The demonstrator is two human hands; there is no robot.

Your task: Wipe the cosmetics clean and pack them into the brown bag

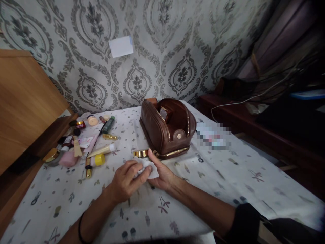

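Observation:
My left hand [125, 181] pinches a crumpled white tissue [153, 173] and presses it against a small container with a shiny gold lid [141, 154]. My right hand [165, 175] is closed around that container from the right, its thumb beside the gold rim. Tissue and fingers hide the container's body. Just beyond my hands stands a brown leather toiletry bag [152, 127], its top unzipped and gaping. A small glittery item [164, 113] shows inside it.
Several cosmetics lie at the left, among them a yellow-capped bottle [99, 159], a cream tube [103, 149], a dark green tube [108, 124] and a pink item [68, 158]. A blurred-out object [213, 136] lies right of the bag. A wooden panel [27, 105] borders the left.

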